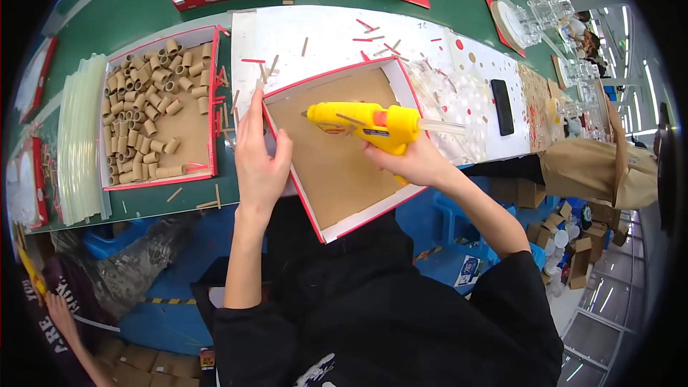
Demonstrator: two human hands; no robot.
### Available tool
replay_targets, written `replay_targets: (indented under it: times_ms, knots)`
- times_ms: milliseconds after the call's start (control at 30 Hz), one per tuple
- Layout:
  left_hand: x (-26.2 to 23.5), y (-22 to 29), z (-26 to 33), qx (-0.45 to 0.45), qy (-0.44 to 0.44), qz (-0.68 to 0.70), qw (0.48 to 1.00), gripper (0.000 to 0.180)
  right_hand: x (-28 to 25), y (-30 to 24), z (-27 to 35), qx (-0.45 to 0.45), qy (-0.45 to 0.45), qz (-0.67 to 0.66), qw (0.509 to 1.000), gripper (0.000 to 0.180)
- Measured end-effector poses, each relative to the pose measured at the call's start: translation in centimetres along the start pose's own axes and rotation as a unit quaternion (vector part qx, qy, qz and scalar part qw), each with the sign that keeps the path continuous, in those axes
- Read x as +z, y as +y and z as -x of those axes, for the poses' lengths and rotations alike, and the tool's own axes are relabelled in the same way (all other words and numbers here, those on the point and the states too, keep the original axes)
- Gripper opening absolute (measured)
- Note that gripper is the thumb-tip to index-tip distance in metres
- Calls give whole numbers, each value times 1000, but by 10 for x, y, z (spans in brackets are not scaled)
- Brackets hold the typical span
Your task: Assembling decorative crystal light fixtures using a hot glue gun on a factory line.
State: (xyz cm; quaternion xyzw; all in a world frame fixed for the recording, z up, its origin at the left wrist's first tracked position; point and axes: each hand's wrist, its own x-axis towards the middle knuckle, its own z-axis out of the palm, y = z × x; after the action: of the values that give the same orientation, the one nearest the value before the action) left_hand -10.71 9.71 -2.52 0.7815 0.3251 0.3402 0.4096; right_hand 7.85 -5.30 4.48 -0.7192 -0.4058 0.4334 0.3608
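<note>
A shallow cardboard box (337, 193), brown inside with white walls and red edges, sits at an angle in front of me, its near corner over my lap. My left hand (259, 165) grips its left wall, the thumb at the rim and the fingers along the outside. In my right hand (416, 163) is a yellow glue gun (358, 120), held above the box with its nozzle pointing left. A clear glue stick (446, 127) juts from the gun's back end. My fingers on the handle are partly hidden.
Left of me, a red-edged box (193, 118) holds many short cardboard tubes (143, 111), beside long translucent sticks (80, 136). Scattered strips (304, 46), clear plastic (451, 93) and a black phone (502, 107) lie on the white surface (315, 25). Other people are on both sides.
</note>
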Motion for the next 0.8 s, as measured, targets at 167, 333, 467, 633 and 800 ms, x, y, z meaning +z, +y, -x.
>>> replay_targets:
  times_ms: [167,333,467,633,800]
  knots:
    - [3,-7,3,33,17,-18,999,60,3,-1,-5,35,8,17,999,36]
    - [1,-5,2,17,10,-15,1000,60,2,1,-3,23,23,-4,999,31]
    - [0,-1,-2,26,14,-22,999,58,-1,6,-3,18,34,-14,999,27]
    - [0,-3,0,26,18,-18,999,58,-7,-5,-1,79,-2,-26,997,24]
    - [4,1,0,28,21,-5,999,58,-36,8,14,-43,22,-29,998,26]
